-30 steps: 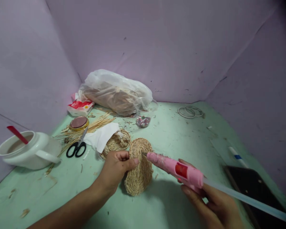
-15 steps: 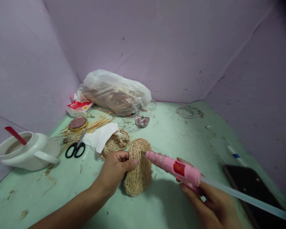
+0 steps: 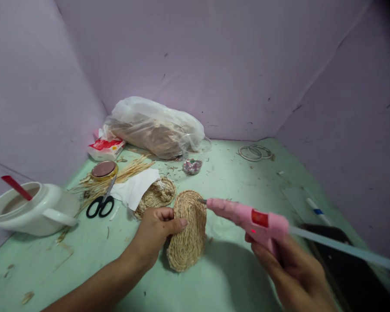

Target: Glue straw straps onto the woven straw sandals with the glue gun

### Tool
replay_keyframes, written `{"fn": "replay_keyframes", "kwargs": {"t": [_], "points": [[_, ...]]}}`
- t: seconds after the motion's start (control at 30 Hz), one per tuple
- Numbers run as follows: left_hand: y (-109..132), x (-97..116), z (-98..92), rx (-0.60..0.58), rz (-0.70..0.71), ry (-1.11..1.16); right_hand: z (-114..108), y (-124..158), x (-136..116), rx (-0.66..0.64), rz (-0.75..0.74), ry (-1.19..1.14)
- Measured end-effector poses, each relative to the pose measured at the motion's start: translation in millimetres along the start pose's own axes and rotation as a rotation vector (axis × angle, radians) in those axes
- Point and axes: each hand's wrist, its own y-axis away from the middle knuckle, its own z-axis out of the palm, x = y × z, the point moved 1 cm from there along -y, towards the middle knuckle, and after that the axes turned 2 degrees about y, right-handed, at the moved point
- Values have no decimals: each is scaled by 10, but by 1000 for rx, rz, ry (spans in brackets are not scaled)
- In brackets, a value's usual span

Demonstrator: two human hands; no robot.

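Note:
My left hand (image 3: 160,232) pinches the left edge of an oval sole of coiled straw braid (image 3: 190,238), thumb on its face, holding it tilted up over the table. My right hand (image 3: 289,264) is wrapped round the handle of a pink glue gun (image 3: 243,212), its red light lit. A long translucent glue stick (image 3: 341,247) sticks out of the gun's back. The nozzle (image 3: 202,200) is at the sole's upper right part; whether it touches I cannot tell. Behind the left hand lies another straw braid piece (image 3: 156,195), partly under a white sheet (image 3: 138,186).
Black-handled scissors (image 3: 100,206), a round tin (image 3: 104,170) and loose straw (image 3: 130,171) lie at left, by a white pitcher (image 3: 61,201). Behind are a plastic bag (image 3: 156,128), a bowl of beads (image 3: 192,166) and rings (image 3: 255,152). A dark phone-like slab (image 3: 351,268) lies at right.
The glue gun's nozzle has shifted from the middle of the sole's upper part toward its right edge, and the gun sits more level. My left hand keeps its hold on the sole.

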Motion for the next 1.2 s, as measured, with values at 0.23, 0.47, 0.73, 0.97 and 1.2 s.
{"fn": "replay_keyframes", "kwargs": {"t": [0.23, 0.47, 0.73, 0.97, 1.2], "points": [[35, 128, -1, -17, -22, -53, 44, -504, 52, 44, 428, -437], [282, 353, 38, 79, 571, -900, 92, -1001, 277, 77, 461, -263], [390, -413, 351, 84, 1253, -1712, -50, -393, 151, 86, 224, -54], [568, -19, 143, -124, 1077, -1652, -15, -25, -33, -74, -123, 159], [126, 269, -253, 68, 747, -1317, 219, 55, -53, -230, -156, 317]]}}
